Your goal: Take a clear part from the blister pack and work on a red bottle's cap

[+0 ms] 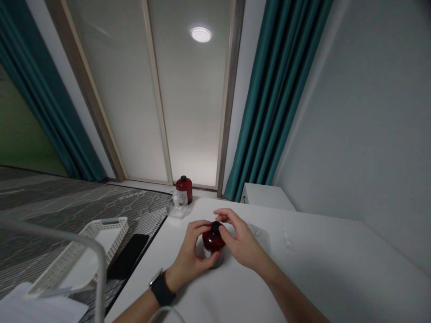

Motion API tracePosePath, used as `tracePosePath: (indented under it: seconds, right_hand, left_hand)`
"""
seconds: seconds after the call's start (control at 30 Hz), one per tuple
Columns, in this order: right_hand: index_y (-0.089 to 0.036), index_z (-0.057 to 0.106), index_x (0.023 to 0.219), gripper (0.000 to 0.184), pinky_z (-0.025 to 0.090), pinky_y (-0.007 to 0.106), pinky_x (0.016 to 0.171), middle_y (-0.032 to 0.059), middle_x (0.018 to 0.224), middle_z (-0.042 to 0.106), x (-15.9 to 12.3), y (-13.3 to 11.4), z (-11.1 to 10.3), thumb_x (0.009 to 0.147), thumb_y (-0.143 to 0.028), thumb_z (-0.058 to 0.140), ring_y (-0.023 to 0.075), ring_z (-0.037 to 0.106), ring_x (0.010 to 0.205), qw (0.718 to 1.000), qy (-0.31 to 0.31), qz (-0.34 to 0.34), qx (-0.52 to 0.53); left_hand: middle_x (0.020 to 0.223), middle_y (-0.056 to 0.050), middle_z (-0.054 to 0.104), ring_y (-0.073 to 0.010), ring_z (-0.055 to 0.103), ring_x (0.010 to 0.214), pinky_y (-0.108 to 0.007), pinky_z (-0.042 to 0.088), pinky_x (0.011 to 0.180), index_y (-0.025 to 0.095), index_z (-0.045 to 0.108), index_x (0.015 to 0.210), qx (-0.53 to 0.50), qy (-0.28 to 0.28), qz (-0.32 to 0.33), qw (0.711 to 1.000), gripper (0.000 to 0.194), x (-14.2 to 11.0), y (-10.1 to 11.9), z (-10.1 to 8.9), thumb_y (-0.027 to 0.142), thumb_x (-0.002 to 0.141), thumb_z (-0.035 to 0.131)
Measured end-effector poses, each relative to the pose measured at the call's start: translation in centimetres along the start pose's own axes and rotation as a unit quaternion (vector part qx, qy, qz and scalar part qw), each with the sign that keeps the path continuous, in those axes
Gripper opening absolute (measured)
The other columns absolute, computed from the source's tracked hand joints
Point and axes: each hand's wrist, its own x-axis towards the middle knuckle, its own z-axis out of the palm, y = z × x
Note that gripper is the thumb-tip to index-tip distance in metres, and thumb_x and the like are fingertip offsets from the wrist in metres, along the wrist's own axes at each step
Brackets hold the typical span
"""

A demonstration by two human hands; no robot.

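Observation:
A small dark red bottle (212, 242) with a black cap (215, 227) stands on the white table (303, 278). My left hand (191, 253), with a black watch on its wrist, wraps round the bottle's body. The fingers of my right hand (239, 240) pinch the black cap from above. Both hands are closed on the bottle near the table's middle.
A second dark red bottle (184, 188) and a small clear bottle (177, 201) stand at the table's far left corner. A white slotted basket (94, 242) and a black phone (128, 255) lie on the patterned bed to the left. Teal curtains (276, 98) hang behind.

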Motion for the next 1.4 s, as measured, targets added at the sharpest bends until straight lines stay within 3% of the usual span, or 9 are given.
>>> tracePosePath:
  seconds: [0.27, 0.5, 0.63, 0.83, 1.13, 1.3, 1.4]
  right_hand:
    - [-0.025, 0.056, 0.120, 0.042, 0.045, 0.039, 0.102, 0.0040, 0.109, 0.056, 0.0, 0.1, 0.1, 0.084, -0.007, 0.046, 0.0174, 0.058, 0.106, 0.999, 0.000, -0.031, -0.017]
    - [-0.025, 0.051, 0.126, 0.047, 0.044, 0.040, 0.102, 0.0039, 0.110, 0.061, -0.2, -0.1, 0.1, 0.083, -0.006, 0.046, 0.0178, 0.059, 0.107, 1.000, -0.021, 0.002, 0.016]
    - [-0.026, 0.051, 0.125, 0.048, 0.042, 0.041, 0.105, 0.0044, 0.116, 0.056, -0.1, -0.2, 0.0, 0.082, -0.006, 0.047, 0.0186, 0.056, 0.113, 1.000, -0.024, -0.020, 0.000]
    - [-0.026, 0.054, 0.124, 0.051, 0.045, 0.038, 0.099, 0.0016, 0.103, 0.049, -0.1, -0.4, 0.3, 0.076, -0.009, 0.057, 0.0186, 0.055, 0.102, 0.999, -0.022, -0.005, -0.024]
    - [-0.025, 0.049, 0.127, 0.054, 0.041, 0.040, 0.103, 0.0029, 0.108, 0.057, 0.1, 0.2, 0.5, 0.077, -0.007, 0.054, 0.0195, 0.057, 0.109, 1.000, -0.008, 0.007, -0.006]
    - [-0.026, 0.047, 0.130, 0.060, 0.040, 0.039, 0.107, 0.0036, 0.118, 0.059, 0.1, 0.1, -0.1, 0.076, 0.000, 0.043, 0.0168, 0.056, 0.115, 0.998, -0.056, -0.028, 0.015]
    - [-0.025, 0.051, 0.127, 0.056, 0.041, 0.039, 0.107, 0.0052, 0.122, 0.053, 0.1, 0.0, -0.3, 0.076, -0.002, 0.047, 0.0181, 0.052, 0.118, 0.998, -0.048, -0.046, -0.010]
  left_hand:
    - [0.123, -0.011, 0.052, -0.0282, 0.052, 0.114, -0.046, 0.049, 0.095, 0.025, 0.047, 0.127, -0.002, 0.004, 0.005, 1.000, 0.055, 0.2, 0.0, 0.0, 0.017, 0.077, 0.070]
    - [0.122, -0.011, 0.052, -0.0278, 0.052, 0.113, -0.045, 0.050, 0.094, 0.024, 0.048, 0.126, 0.000, 0.004, 0.011, 1.000, 0.055, 0.2, -0.1, 0.1, 0.016, 0.077, 0.070]
    - [0.122, -0.011, 0.053, -0.0279, 0.053, 0.113, -0.046, 0.050, 0.093, 0.024, 0.048, 0.126, -0.001, 0.009, 0.013, 1.000, 0.055, 0.1, -0.1, 0.1, 0.016, 0.077, 0.070]
    - [0.121, -0.011, 0.052, -0.0278, 0.053, 0.112, -0.046, 0.050, 0.093, 0.023, 0.047, 0.126, 0.004, 0.007, 0.015, 1.000, 0.055, 0.1, 0.0, 0.0, 0.016, 0.077, 0.070]
    - [0.122, -0.011, 0.051, -0.0276, 0.052, 0.113, -0.046, 0.049, 0.094, 0.023, 0.047, 0.126, 0.003, 0.003, 0.013, 1.000, 0.054, 0.1, -0.2, 0.1, 0.015, 0.077, 0.069]
    - [0.123, -0.011, 0.051, -0.0272, 0.052, 0.114, -0.045, 0.049, 0.094, 0.023, 0.047, 0.126, 0.002, 0.005, 0.015, 1.000, 0.055, 0.1, -0.1, 0.1, 0.016, 0.077, 0.070]
    - [0.123, -0.011, 0.051, -0.0272, 0.052, 0.114, -0.045, 0.049, 0.095, 0.023, 0.047, 0.127, -0.003, 0.002, 0.015, 1.000, 0.055, 0.1, -0.1, 0.1, 0.015, 0.078, 0.070]
